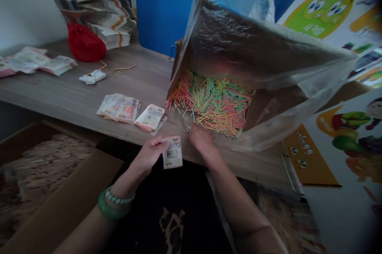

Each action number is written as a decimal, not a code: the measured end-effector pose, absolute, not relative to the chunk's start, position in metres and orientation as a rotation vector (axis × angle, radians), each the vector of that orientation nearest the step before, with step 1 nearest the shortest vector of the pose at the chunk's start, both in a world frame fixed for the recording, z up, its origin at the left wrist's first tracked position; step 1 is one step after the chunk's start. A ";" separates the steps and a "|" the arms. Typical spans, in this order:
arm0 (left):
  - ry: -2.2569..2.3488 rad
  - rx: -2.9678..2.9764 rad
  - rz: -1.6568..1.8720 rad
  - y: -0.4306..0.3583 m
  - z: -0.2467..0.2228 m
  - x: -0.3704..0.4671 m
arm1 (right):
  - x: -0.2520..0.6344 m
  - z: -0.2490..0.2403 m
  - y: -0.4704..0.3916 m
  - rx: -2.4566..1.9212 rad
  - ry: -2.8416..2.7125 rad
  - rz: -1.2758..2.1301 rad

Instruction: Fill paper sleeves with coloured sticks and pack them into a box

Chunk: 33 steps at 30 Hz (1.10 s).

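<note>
A printed packet (175,158) is on the near left of the stick heap (213,103), its upper corner pinched between the left hand's (153,151) thumb and fingers. The right hand (200,138) is just nearside of the heap, fingers curled; I cannot tell what they hold. Left of the heap lie packet stacks (119,107).

Red bag (85,45), blue panel (164,7), crumpled tissue (93,77)

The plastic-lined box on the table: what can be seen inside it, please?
Inside the box is a loose heap of thin sticks, pink, green and yellow. Anything beneath the top layer cannot be seen, because the sticks cover it.
</note>
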<state>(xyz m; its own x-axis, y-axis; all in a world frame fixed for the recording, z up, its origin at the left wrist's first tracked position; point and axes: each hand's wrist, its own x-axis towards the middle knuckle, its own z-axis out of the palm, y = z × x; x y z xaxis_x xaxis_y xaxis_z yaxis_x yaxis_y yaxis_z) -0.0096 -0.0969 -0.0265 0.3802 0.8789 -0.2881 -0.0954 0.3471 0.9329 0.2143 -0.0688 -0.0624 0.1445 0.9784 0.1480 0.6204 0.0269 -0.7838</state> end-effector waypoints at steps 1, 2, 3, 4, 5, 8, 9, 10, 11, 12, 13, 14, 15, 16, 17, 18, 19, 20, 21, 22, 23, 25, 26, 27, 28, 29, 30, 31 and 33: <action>0.966 0.956 0.777 -0.097 -0.026 -0.012 | 0.214 -0.060 -0.074 -1.694 -1.586 0.593; 0.972 0.935 0.776 -0.098 -0.025 -0.013 | 0.213 -0.058 -0.079 -1.709 -1.609 0.572; 0.977 0.944 0.774 -0.099 -0.024 -0.013 | 0.213 -0.055 -0.085 -1.711 -1.621 0.567; 0.973 0.973 0.778 -0.099 -0.023 -0.012 | 0.212 -0.052 -0.091 -1.687 -1.614 0.601; 0.956 1.011 0.781 -0.100 -0.021 -0.009 | 0.210 -0.048 -0.096 -1.648 -1.595 0.655; 0.852 1.011 0.778 -0.103 -0.018 0.009 | 0.199 -0.039 -0.108 -1.538 -1.513 0.792; 0.816 0.967 0.772 -0.105 -0.017 0.015 | 0.194 -0.037 -0.112 -1.524 -1.493 0.798; 0.788 0.918 0.768 -0.108 -0.018 0.022 | 0.189 -0.035 -0.115 -1.518 -1.487 0.784; 0.771 0.877 0.763 -0.110 -0.018 0.027 | 0.184 -0.034 -0.117 -1.511 -1.498 0.763; 0.764 0.854 0.765 -0.112 -0.019 0.031 | 0.180 -0.034 -0.119 -1.490 -1.528 0.731; 0.765 0.848 0.767 -0.113 -0.020 0.034 | 0.178 -0.036 -0.121 -1.458 -1.579 0.709; 0.765 0.854 0.755 -0.114 -0.021 0.035 | 0.176 -0.038 -0.122 -1.445 -1.618 0.675; 0.761 0.861 0.741 -0.114 -0.021 0.036 | 0.177 -0.040 -0.121 -1.438 -1.674 0.640; 0.752 0.862 0.727 -0.113 -0.021 0.036 | 0.178 -0.043 -0.120 -1.442 -1.730 0.602; 0.739 0.853 0.721 -0.112 -0.019 0.035 | 0.180 -0.046 -0.119 -1.467 -1.763 0.561; 0.725 0.838 0.721 -0.111 -0.017 0.035 | 0.182 -0.047 -0.117 -1.496 -1.772 0.523; 0.714 0.820 0.725 -0.109 -0.014 0.035 | 0.185 -0.048 -0.115 -1.520 -1.753 0.489; 0.713 0.803 0.729 -0.107 -0.011 0.034 | 0.188 -0.048 -0.113 -1.527 -1.711 0.461; 0.729 0.794 0.730 -0.105 -0.008 0.034 | 0.191 -0.048 -0.112 -1.508 -1.653 0.440; 0.766 0.798 0.737 -0.102 -0.006 0.035 | 0.195 -0.047 -0.110 -1.467 -1.590 0.433; 0.823 0.816 0.754 -0.098 -0.004 0.035 | 0.198 -0.047 -0.109 -1.419 -1.527 0.444; 0.939 0.875 0.814 -0.091 -0.002 0.036 | 0.203 -0.048 -0.107 -1.372 -1.418 0.532; 0.976 0.901 0.843 -0.087 -0.001 0.036 | 0.205 -0.049 -0.107 -1.388 -1.380 0.598; 0.994 0.915 0.865 -0.084 -0.001 0.037 | 0.206 -0.051 -0.106 -1.424 -1.353 0.663; 0.996 0.910 0.872 -0.082 -0.001 0.037 | 0.207 -0.052 -0.107 -1.467 -1.332 0.715; 0.991 0.892 0.858 -0.080 0.000 0.038 | 0.207 -0.053 -0.107 -1.506 -1.314 0.750; 0.984 0.872 0.832 -0.079 0.000 0.039 | 0.207 -0.054 -0.108 -1.534 -1.294 0.767; 0.981 0.857 0.799 -0.077 -0.001 0.039 | 0.207 -0.054 -0.109 -1.548 -1.272 0.775; 0.980 0.868 0.727 -0.075 -0.003 0.039 | 0.208 -0.053 -0.110 -1.541 -1.255 0.796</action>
